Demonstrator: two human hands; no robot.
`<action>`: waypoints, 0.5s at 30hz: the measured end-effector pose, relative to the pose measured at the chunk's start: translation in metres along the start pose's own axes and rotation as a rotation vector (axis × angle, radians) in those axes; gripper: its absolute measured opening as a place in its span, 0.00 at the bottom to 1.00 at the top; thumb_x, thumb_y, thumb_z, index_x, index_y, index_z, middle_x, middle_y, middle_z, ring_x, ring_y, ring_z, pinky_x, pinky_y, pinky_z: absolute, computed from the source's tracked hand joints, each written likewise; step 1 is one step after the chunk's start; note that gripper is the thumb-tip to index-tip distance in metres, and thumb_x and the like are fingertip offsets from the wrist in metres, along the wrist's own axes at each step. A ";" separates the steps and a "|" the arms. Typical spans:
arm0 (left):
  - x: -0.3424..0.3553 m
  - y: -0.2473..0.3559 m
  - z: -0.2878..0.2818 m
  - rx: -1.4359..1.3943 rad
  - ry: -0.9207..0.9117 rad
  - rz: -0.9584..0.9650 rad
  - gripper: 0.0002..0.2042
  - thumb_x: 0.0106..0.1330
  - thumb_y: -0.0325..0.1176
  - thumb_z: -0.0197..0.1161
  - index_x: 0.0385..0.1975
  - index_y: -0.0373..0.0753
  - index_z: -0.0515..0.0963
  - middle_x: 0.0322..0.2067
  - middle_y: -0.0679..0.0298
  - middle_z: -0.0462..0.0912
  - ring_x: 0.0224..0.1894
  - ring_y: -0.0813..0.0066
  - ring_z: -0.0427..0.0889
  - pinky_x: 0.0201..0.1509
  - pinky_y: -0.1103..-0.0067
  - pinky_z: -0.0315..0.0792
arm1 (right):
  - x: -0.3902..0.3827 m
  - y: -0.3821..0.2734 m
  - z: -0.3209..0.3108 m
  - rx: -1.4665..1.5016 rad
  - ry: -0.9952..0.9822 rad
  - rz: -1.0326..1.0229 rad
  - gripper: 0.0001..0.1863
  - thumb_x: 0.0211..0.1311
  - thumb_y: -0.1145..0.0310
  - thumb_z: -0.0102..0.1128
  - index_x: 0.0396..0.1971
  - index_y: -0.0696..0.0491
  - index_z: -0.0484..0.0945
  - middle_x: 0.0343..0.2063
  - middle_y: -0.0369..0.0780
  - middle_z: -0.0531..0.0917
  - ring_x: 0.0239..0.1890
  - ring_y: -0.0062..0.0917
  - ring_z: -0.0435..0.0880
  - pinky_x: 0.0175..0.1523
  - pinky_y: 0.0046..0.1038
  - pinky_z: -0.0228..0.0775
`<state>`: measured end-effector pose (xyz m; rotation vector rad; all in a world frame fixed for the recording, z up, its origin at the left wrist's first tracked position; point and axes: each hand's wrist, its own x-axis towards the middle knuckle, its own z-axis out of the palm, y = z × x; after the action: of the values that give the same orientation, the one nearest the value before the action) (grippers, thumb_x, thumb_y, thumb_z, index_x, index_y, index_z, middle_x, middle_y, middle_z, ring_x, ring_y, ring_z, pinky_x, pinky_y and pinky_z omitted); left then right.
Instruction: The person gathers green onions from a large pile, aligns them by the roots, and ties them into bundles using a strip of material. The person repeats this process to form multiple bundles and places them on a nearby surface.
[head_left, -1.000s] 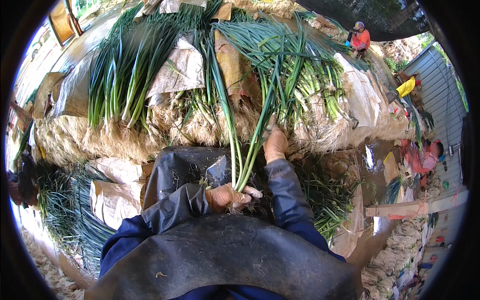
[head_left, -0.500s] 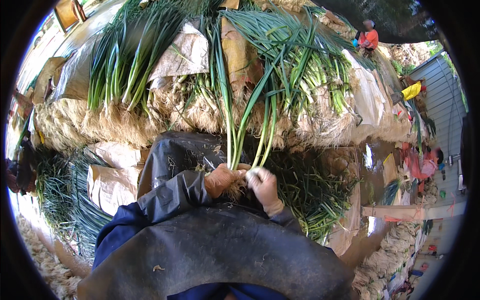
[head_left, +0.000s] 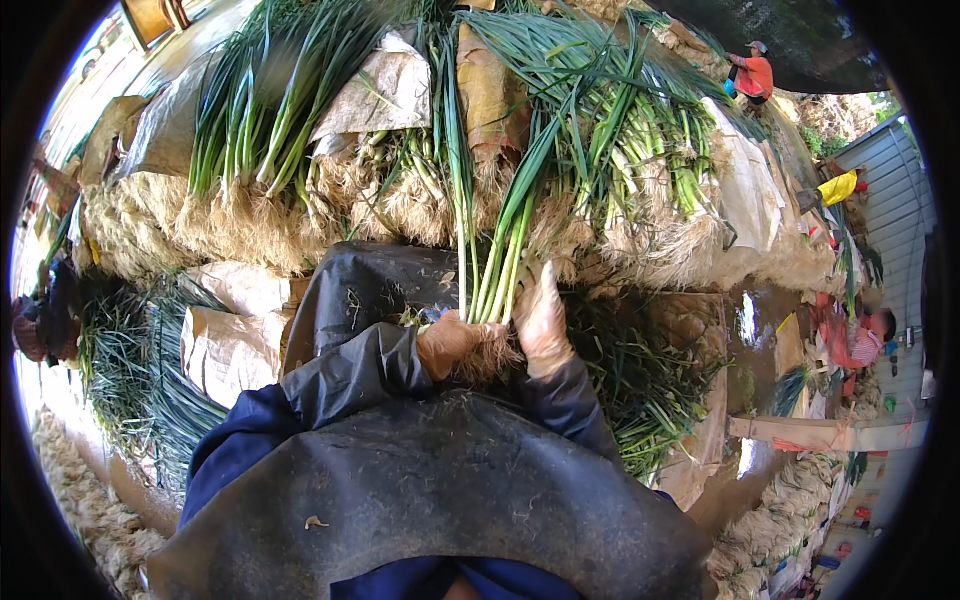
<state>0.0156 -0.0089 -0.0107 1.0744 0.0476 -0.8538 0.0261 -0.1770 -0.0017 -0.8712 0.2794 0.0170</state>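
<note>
Green-and-white onion stalks are gripped near their roots by the left hand, their length pointed far, toward the piled bunches; just right, the right hand is held unclosed, fingers extended far.

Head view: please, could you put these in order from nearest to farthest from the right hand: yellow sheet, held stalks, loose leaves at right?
1. Held stalks: just left of the right hand, in the left hand.
2. Loose leaves: to its right, lower in the picture.
3. Yellow sheet: far right, higher up.
</note>
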 end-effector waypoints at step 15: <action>-0.003 0.013 0.003 -0.343 -0.051 -0.268 0.11 0.71 0.33 0.59 0.42 0.31 0.78 0.34 0.58 0.85 0.33 0.71 0.85 0.37 0.77 0.81 | -0.061 0.027 -0.149 -1.670 0.324 -0.179 0.18 0.67 0.56 0.54 0.38 0.57 0.82 0.32 0.49 0.84 0.35 0.44 0.82 0.39 0.39 0.72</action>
<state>0.0205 -0.0072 0.0015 0.7319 0.2906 -1.0698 -0.0715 -0.2665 -0.0972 -2.5700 0.4805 -0.0703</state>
